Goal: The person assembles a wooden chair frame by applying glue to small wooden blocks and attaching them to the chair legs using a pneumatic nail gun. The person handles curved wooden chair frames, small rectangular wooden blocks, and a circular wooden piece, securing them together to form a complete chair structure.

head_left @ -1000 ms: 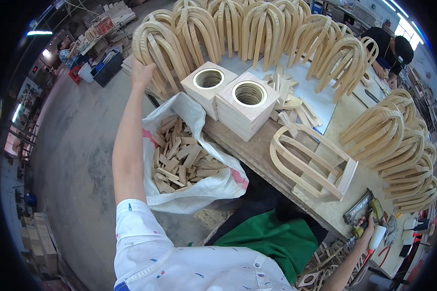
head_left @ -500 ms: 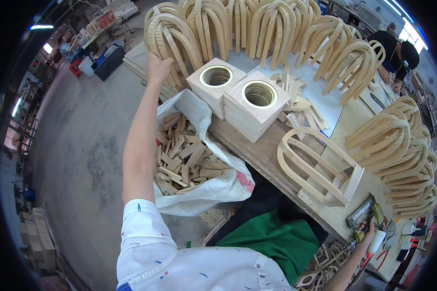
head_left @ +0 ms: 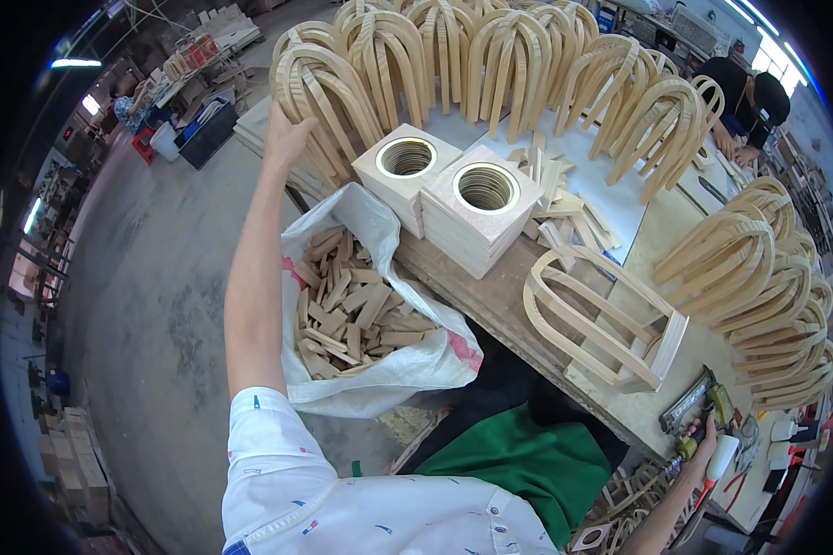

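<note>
Far out at the left end of the workbench, my left hand (head_left: 288, 139) grips the lower side of an arched wooden frame (head_left: 335, 76), thumb toward its legs. Its other fingers are partly hidden. My right hand (head_left: 700, 453) is closed round a green pneumatic nail gun (head_left: 702, 413) at the bench's near right edge. Between my arms, a single arched frame with a square base (head_left: 652, 356) lies on its side on the bench. Two stacks of square wooden blocks with round holes, a left stack (head_left: 389, 190) and a right stack (head_left: 467, 231), stand beside each other.
An open white sack (head_left: 342, 400) of wood offcuts (head_left: 366, 310) stands against the bench's near side. Loose wood strips (head_left: 578, 217) lie behind the stacks. More arched frames (head_left: 764, 287) line the right side. A co-worker (head_left: 745, 97) bends over the far right.
My left hand has shifted slightly left, still at the arched frame. The whole view has moved a little. My right hand keeps its hold on the nail gun.
</note>
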Tool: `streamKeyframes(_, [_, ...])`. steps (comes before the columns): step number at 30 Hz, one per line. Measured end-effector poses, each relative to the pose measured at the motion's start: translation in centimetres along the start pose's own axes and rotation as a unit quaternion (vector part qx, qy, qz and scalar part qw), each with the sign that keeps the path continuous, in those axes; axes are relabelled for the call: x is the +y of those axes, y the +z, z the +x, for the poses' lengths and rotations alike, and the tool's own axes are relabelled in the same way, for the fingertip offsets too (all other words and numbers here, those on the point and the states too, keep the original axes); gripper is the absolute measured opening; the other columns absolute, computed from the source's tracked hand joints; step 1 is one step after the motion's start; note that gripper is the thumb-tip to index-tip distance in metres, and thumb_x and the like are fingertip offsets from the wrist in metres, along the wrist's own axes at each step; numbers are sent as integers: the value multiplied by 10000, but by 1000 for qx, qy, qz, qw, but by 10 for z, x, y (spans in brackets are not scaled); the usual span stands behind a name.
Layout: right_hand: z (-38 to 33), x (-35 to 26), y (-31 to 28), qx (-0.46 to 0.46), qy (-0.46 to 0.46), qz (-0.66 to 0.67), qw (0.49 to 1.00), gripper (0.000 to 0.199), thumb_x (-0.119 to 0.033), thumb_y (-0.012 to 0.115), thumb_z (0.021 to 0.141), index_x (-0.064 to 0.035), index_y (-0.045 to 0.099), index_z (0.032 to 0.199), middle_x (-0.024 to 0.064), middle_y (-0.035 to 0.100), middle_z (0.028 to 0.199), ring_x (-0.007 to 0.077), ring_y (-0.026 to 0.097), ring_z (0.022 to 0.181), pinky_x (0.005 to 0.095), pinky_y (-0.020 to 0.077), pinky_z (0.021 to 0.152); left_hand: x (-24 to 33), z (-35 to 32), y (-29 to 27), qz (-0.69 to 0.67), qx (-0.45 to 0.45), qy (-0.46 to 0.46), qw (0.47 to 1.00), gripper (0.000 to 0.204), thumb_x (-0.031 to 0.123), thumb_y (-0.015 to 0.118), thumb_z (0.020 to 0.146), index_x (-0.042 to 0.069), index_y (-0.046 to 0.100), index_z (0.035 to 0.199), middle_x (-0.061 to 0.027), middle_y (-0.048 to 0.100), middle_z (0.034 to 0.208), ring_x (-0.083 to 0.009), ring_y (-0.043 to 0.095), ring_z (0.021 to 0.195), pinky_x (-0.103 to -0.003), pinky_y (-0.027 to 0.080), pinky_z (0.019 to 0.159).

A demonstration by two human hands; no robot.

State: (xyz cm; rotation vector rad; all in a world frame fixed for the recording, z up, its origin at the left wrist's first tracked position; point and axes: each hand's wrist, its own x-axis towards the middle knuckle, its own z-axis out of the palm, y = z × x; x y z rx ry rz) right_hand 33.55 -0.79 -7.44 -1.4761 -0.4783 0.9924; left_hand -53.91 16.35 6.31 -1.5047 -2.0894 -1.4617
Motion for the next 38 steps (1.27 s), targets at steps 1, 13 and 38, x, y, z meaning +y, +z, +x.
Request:
streamKeyframes(1, [0, 0, 0, -1, 0, 1, 1000, 198, -263, 586, 945, -73, 537, 970, 43, 593, 709, 97, 522, 536, 218, 446, 461, 2, 2, 0, -18, -22, -8, 1000, 617, 143, 735, 737, 0, 448, 1264, -151, 629, 1089, -251, 638, 958, -331, 515, 787])
streamKeyframes(13, [8, 5, -10, -9, 13, 6, 1000, 192, -250, 580, 950, -63, 542, 973, 48, 596, 723, 98, 525, 555, 215, 448, 478, 7, -2, -14, 34, -52, -22, 998, 672, 164, 707, 674, -10, 406, 1249, -133, 621, 970, -211, 635, 768, -312, 512, 598])
streamKeyframes(38, [15, 7, -18, -18, 28, 10, 999, 237, -246, 579, 949, -59, 520, 1083, 50, 602, 744, 105, 530, 554, 217, 461, 477, 20, 42, -55, 153, -72, -56, 984, 612, 477, 657, 815, 67, 593, 1264, -163, 664, 1157, -300, 652, 1022, -387, 475, 897])
